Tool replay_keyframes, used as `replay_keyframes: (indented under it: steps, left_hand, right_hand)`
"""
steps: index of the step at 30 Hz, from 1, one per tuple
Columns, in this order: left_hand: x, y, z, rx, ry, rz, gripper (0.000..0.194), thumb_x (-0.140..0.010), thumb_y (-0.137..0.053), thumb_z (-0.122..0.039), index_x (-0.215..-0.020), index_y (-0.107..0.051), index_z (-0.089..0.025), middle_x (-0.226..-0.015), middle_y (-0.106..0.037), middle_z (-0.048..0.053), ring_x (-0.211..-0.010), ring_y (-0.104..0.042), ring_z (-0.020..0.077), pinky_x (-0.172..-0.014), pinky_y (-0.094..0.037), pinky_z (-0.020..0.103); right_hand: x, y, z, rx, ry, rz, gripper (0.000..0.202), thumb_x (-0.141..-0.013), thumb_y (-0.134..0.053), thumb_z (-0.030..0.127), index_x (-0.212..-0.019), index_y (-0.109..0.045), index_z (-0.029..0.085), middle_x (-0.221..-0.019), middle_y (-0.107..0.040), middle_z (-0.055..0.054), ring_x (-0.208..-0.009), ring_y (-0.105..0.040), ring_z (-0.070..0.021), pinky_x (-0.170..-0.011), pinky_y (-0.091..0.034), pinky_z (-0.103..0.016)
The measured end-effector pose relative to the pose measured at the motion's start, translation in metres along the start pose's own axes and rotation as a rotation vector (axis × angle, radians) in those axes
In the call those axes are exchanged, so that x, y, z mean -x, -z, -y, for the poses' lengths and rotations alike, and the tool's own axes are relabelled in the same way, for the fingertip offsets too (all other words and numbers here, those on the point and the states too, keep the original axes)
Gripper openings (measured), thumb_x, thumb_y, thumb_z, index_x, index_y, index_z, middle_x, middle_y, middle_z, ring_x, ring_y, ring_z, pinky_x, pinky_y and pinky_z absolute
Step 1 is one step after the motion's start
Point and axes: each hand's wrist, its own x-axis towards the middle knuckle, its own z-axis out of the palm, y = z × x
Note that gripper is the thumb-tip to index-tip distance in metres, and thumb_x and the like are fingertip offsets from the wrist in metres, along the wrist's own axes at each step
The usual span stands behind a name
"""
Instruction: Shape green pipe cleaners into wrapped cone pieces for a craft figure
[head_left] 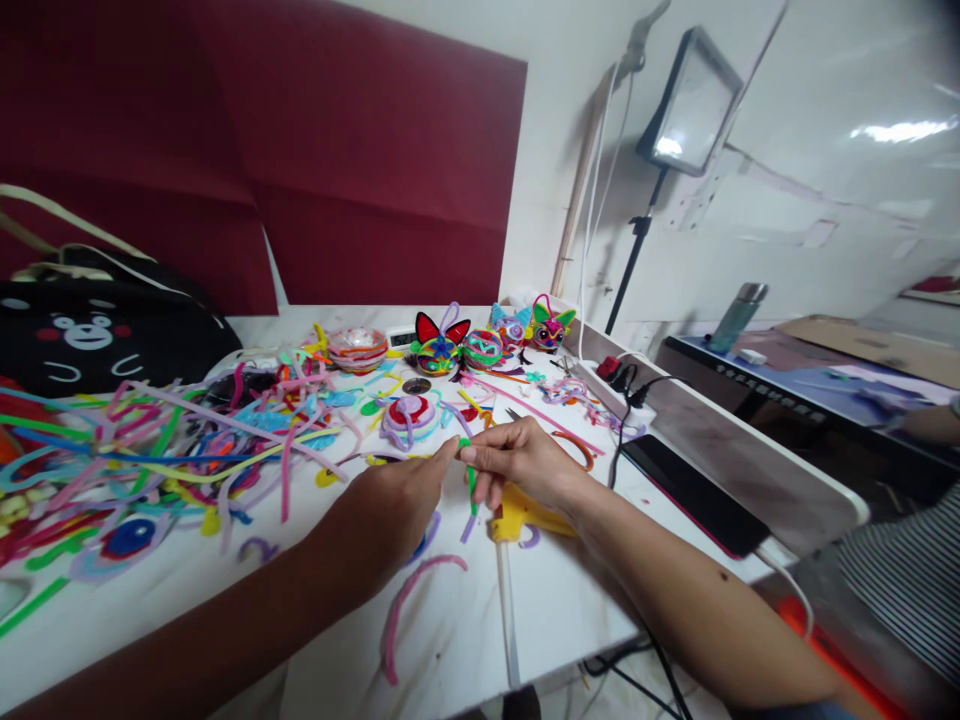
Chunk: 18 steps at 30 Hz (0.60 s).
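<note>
Probably weighs next to nothing: a short, bright green, fuzzy strip of pipe cleaner (pixel 472 482), just left of the yellow plastic glue gun (pixel 520 512). Likely soft outside, bendable rather than stiff, unlikely to slip thanks to the fuzz, easier to kink than break. Best taken lightly between thumb and fingertip, near the upper end. Looks narrow and vivid, slanting down toward a pale purple fuzzy end piece (pixel 469 528); cannot tell whether joined. Pinched between thumb and fingers of the bare right hand (pixel 514 460), just above the glue gun; met at the top by fingertips of the bare left hand (pixel 405 497), left of the glue gun, with any grip there hidden, so impossible to tell. Farther out: a curved pink fuzzy strip (pixel 401 605) below and left of the glue gun, a glossy black phone (pixel 694 495) to its right.
</note>
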Motion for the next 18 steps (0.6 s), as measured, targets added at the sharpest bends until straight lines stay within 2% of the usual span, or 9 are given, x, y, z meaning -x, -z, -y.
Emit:
replay_keyframes:
  steps: [5,15,18]
  left_hand:
    - [-0.001,0.003,-0.002,0.024,-0.01,0.029,0.048,-0.082,-0.04,-0.007,-0.128,-0.053,-0.013,-0.085,-0.072,0.01,-0.069,-0.067,0.0186,-0.063,-0.052,0.029]
    - [-0.004,0.009,-0.008,0.01,0.027,0.123,0.05,-0.08,-0.041,-0.004,-0.127,-0.053,-0.013,-0.08,-0.072,0.009,-0.067,-0.067,0.0184,-0.062,-0.053,0.028]
    - [-0.006,0.013,-0.011,0.024,0.032,0.155,0.048,-0.081,-0.039,-0.005,-0.127,-0.053,-0.008,-0.082,-0.072,0.012,-0.068,-0.068,0.0201,-0.062,-0.054,0.03]
  right_hand:
    - [0.0,0.0,-0.001,-0.004,-0.005,-0.001,0.045,-0.064,-0.075,0.051,-0.08,-0.071,0.009,-0.051,-0.067,-0.003,-0.038,-0.058,-0.0095,-0.039,-0.047,-0.018]
    - [0.001,-0.002,0.002,-0.025,-0.023,-0.007,0.044,-0.063,-0.076,0.049,-0.08,-0.072,0.008,-0.049,-0.066,-0.002,-0.037,-0.058,-0.0099,-0.04,-0.048,-0.019]
    - [0.0,-0.002,0.0,-0.032,-0.022,-0.005,0.043,-0.063,-0.077,0.048,-0.081,-0.072,0.009,-0.05,-0.066,-0.003,-0.038,-0.058,-0.0101,-0.039,-0.048,-0.019]
